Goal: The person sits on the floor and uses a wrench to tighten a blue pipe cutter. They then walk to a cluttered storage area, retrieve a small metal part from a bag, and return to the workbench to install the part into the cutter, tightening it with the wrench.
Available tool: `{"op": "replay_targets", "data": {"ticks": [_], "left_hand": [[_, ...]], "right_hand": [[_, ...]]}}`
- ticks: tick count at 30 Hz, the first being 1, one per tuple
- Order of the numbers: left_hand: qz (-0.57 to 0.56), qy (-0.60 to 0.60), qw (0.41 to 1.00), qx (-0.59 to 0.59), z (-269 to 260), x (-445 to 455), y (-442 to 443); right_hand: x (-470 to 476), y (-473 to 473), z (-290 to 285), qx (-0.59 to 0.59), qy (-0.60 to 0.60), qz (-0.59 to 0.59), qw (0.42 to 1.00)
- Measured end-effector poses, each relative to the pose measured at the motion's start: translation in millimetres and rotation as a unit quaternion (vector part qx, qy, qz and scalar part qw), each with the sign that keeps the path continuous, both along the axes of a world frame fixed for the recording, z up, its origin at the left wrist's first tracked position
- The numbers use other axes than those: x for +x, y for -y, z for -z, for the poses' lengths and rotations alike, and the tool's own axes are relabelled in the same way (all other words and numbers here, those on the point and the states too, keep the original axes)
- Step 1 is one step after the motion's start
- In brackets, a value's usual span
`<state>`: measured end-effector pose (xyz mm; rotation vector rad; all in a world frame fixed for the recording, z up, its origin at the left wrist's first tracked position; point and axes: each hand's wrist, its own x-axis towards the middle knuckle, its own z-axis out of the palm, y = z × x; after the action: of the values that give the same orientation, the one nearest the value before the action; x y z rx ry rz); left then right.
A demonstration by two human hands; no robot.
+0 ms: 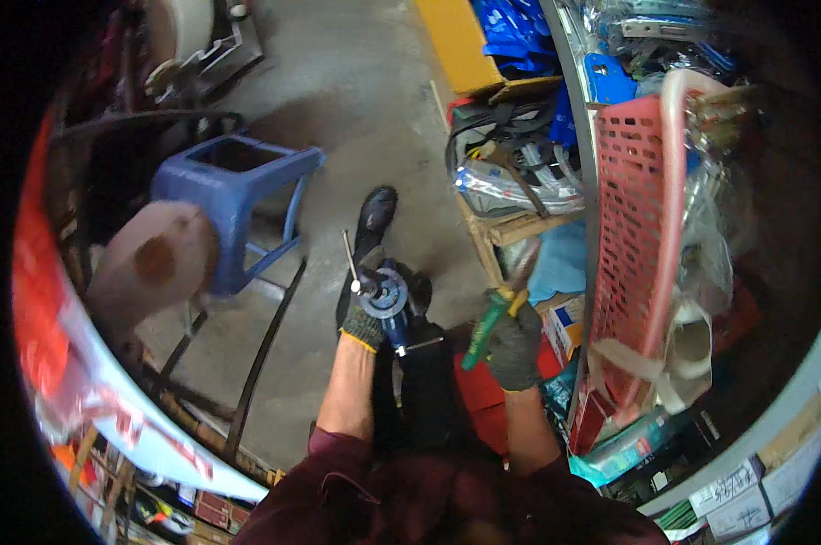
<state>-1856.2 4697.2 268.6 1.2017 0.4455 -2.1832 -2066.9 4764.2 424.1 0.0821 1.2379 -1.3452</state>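
Observation:
My left hand [363, 327], in a dark knitted glove with a yellow cuff edge, grips a blue metal vise-like tool [398, 325] in front of my legs. A round metal disc [383, 298] sits on it, and a T-bar handle [349, 255] sticks out at its upper left. Another thin bar [424, 344] projects at its lower right. My right hand [516, 351], gloved too, is closed around a hand tool with a green and yellow handle [484, 334]. That tool's far end is blurred, so its exact kind is unclear.
On the left stand a blue plastic stool [237, 177] and metal floor bars [267, 361]. To my right are a pink perforated basket [628, 204], a wooden crate [519, 228] with packaged goods, and a yellow carton [455, 44]. My black shoe [378, 208] rests on the concrete floor [356, 75].

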Motion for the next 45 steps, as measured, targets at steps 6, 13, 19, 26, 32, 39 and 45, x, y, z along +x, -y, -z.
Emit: {"op": "replay_targets", "data": {"ticks": [6, 13, 19, 26, 32, 39, 45], "left_hand": [[-0.066, -0.089, 0.989, -0.101, -114.8, 15.2, -12.1], [-0.124, -0.059, 0.98, -0.143, -275.7, 61.9, -52.3], [-0.115, 0.001, 0.987, -0.116, -356.8, 95.6, -89.5], [-0.116, -0.149, 0.977, -0.104, -399.5, 157.8, -93.4], [-0.176, -0.039, 0.97, -0.164, -415.2, 203.1, -82.9], [-0.209, -0.016, 0.952, -0.223, -434.8, 230.1, -82.7], [-0.345, -0.044, 0.899, -0.268, -430.2, 233.7, -118.5]], "right_hand": [[19.5, -29.7, -138.4, -0.167, 0.259, 0.036, 0.951], [109.6, -142.6, -294.7, -0.194, 0.319, -0.204, 0.905], [161.3, -172.0, -353.0, -0.281, 0.006, -0.546, 0.79], [227.9, -147.6, -388.0, -0.128, 0.199, -0.487, 0.841], [252.2, -148.9, -406.0, -0.131, 0.106, -0.525, 0.834], [248.3, -151.1, -417.5, -0.194, -0.055, -0.597, 0.777], [219.7, -144.0, -426.5, -0.107, 0.097, -0.484, 0.863]]}}
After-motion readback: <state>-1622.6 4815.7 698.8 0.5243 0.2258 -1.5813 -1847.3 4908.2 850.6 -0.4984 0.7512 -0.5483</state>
